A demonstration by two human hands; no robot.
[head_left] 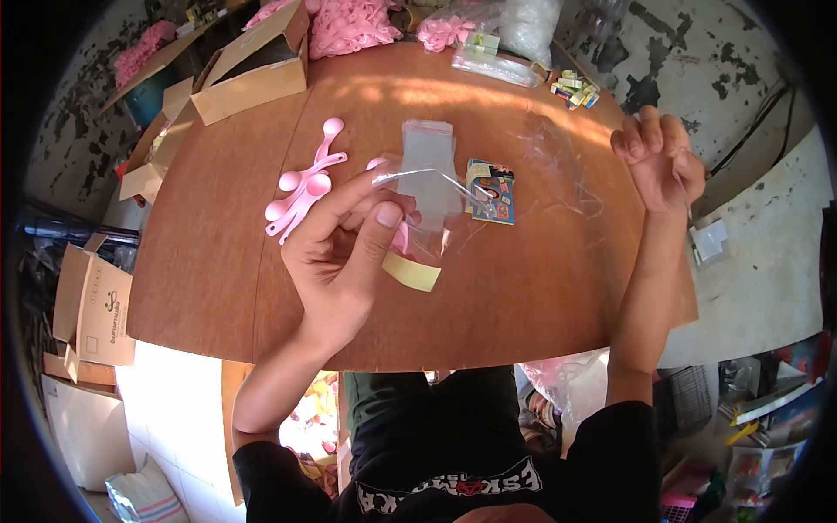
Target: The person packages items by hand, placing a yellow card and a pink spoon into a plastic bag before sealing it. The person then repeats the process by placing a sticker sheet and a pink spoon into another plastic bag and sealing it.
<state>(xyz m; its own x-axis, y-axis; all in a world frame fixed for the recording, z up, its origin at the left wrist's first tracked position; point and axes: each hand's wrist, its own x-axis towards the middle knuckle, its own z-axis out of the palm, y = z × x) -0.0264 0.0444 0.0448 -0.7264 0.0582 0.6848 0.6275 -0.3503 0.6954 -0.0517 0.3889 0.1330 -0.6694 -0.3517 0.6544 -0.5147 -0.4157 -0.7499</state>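
Observation:
My left hand (349,235) pinches a clear plastic bag (436,196) above the middle of the wooden table. Partly behind my fingers, something pink shows, and a yellow paper strip (412,273) is just below. My right hand (658,161) is raised off to the right with its fingers curled; whether it holds anything small is unclear. Pink spoons (305,187) lie to the left of my left hand. Beyond the held bag is a stack of clear bags (427,144). A small stack of printed cards (493,192) lies to its right.
An open cardboard box (253,87) stands at the table's back left, near a bag of pink items (353,26). Small yellow boxes (574,90) and plastic packs (495,67) lie at the back right. Thin plastic wrap (567,166) lies right of the cards.

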